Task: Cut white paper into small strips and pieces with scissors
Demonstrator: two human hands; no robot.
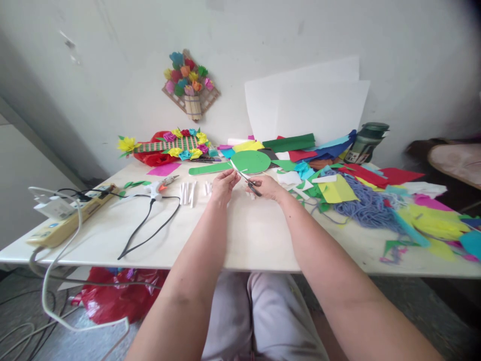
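Note:
My right hand is closed around a pair of scissors with dark handles. Their pale blades point up and left, towards my left hand. The fingers of that hand are pinched together beside the blades; whatever they hold is too small to make out. Short white sticks lie in a row left of my hands, and a second small group is partly covered by my left hand. Just beyond both hands lies a green round-bodied cutout with a long strip to its left.
At left are a glue gun with a looped black cord and a power strip. A flower-trimmed guitar shape lies behind. Coloured paper, blue yarn and a dark bottle fill the right side.

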